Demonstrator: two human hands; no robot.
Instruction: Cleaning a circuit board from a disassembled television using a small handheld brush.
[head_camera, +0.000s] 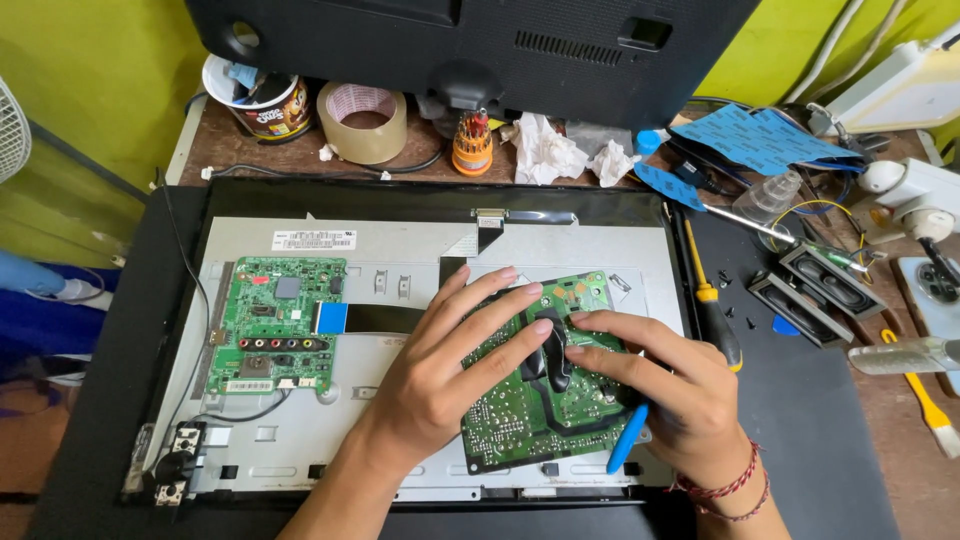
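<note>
A green power circuit board (520, 410) lies solder side up on the grey metal back panel (300, 440) of an opened flat screen. My left hand (450, 370) rests flat on the board's left part, fingers spread and reaching toward the middle. My right hand (670, 390) presses on the board's right part, fingertips near a black piece at its centre, and holds a blue pry tool (626, 440) under the palm. A second green main board (280, 325) stays mounted at the panel's left, joined to a black flat cable (385, 318).
A yellow-handled screwdriver (712, 310) and two black speakers (815, 290) lie to the right on a dark mat. A tape roll (362, 120), a cup (262, 100), an orange bit holder (472, 145), crumpled tissues (545, 150) and blue sheets (760, 140) sit behind, under a black monitor casing (470, 40).
</note>
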